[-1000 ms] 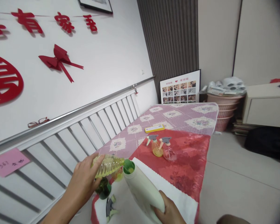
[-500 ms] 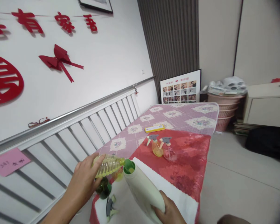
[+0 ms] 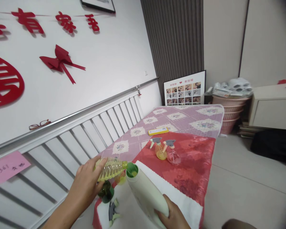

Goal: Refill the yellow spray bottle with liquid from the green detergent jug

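My left hand [image 3: 85,186] grips a clear ribbed bottle of yellow liquid [image 3: 110,169], tipped on its side with its neck at the green mouth of a white bottle [image 3: 146,195]. My right hand [image 3: 173,216] holds that white bottle by its base, tilted toward the clear one. Below them a dark green bottle [image 3: 106,192] and a loose grey spray head [image 3: 112,212] rest on a white towel [image 3: 171,194].
Two small spray bottles, one yellow [image 3: 160,150] and one clear [image 3: 173,153], stand on the red cloth [image 3: 195,165]. A yellow box [image 3: 158,131] lies on the pink patterned cover behind. A white railing [image 3: 85,133] runs along the left; pink baskets [image 3: 228,113] stand at the far end.
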Action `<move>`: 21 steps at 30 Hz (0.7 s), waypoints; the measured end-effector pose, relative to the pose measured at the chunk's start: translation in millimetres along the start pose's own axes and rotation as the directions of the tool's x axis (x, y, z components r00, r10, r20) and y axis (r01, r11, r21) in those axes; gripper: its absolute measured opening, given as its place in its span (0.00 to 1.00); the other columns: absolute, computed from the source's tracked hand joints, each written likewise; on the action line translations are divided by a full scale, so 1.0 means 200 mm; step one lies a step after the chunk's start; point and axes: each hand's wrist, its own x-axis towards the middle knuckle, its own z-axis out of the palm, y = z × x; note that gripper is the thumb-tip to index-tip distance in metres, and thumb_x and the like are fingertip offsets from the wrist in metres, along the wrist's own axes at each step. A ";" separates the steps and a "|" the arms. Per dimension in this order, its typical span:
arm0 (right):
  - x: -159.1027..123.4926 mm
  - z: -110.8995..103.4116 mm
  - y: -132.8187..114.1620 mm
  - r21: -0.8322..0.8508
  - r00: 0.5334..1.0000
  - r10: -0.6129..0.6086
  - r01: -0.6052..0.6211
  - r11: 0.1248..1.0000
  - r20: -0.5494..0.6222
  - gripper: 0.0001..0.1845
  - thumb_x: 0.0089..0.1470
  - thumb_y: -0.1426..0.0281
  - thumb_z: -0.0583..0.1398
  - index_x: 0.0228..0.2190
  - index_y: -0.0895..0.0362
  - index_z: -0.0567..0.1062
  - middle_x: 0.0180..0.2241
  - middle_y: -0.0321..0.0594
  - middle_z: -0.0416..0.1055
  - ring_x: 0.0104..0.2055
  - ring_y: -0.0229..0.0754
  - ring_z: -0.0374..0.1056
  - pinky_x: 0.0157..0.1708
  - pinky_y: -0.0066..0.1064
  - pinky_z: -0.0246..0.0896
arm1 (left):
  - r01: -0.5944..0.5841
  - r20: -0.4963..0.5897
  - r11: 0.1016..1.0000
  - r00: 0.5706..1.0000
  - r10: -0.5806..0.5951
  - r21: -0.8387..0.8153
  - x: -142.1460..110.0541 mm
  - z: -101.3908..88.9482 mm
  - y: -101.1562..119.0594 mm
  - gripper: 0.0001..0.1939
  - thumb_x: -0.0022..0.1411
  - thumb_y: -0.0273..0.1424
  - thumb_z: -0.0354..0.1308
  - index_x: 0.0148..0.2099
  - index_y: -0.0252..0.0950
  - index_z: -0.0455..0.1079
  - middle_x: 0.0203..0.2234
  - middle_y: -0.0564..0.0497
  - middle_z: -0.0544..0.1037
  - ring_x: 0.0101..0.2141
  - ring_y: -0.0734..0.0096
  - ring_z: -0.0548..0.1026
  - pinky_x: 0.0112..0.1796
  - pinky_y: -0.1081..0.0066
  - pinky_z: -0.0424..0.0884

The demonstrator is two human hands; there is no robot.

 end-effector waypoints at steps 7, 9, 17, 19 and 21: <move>0.00 0.00 -0.02 -0.007 1.000 0.003 -0.004 1.000 -0.025 0.09 0.38 0.72 0.55 0.27 0.52 0.71 0.25 0.36 0.73 0.28 0.48 0.72 0.29 0.34 0.66 | -0.011 -0.012 1.000 1.000 0.011 0.011 0.00 0.00 0.00 0.34 0.55 0.24 0.54 0.62 0.45 0.51 0.56 0.42 0.62 0.53 0.53 0.64 0.48 0.55 0.62; 0.00 0.00 -0.02 -0.006 0.999 0.004 -0.004 1.000 -0.032 0.10 0.37 0.72 0.55 0.27 0.52 0.71 0.24 0.36 0.73 0.28 0.48 0.72 0.29 0.34 0.65 | -0.006 -0.010 1.000 1.000 0.007 0.015 0.00 0.00 0.00 0.33 0.55 0.24 0.54 0.62 0.45 0.51 0.56 0.42 0.62 0.53 0.53 0.64 0.48 0.55 0.62; 0.00 -0.01 -0.02 -0.009 0.999 -0.005 0.005 1.000 -0.032 0.10 0.39 0.73 0.56 0.29 0.53 0.72 0.26 0.36 0.74 0.29 0.46 0.72 0.30 0.31 0.65 | -0.010 -0.020 1.000 1.000 0.011 0.028 0.00 -0.01 0.00 0.34 0.55 0.24 0.54 0.62 0.46 0.51 0.56 0.43 0.63 0.53 0.54 0.65 0.48 0.55 0.62; -0.01 -0.01 -0.03 -0.011 1.000 -0.003 0.003 1.000 -0.022 0.10 0.40 0.73 0.56 0.29 0.54 0.72 0.26 0.36 0.74 0.29 0.45 0.71 0.30 0.30 0.65 | -0.008 -0.022 1.000 1.000 0.009 0.028 0.00 -0.01 0.00 0.33 0.55 0.25 0.54 0.62 0.46 0.52 0.56 0.43 0.64 0.53 0.54 0.66 0.48 0.55 0.63; -0.01 -0.02 -0.04 -0.013 1.000 0.003 -0.003 1.000 -0.005 0.10 0.42 0.73 0.55 0.30 0.55 0.72 0.27 0.36 0.74 0.30 0.44 0.72 0.31 0.29 0.65 | -0.006 -0.020 1.000 1.000 0.007 0.029 0.00 -0.01 0.00 0.33 0.55 0.25 0.54 0.62 0.46 0.52 0.56 0.43 0.64 0.53 0.54 0.66 0.48 0.55 0.63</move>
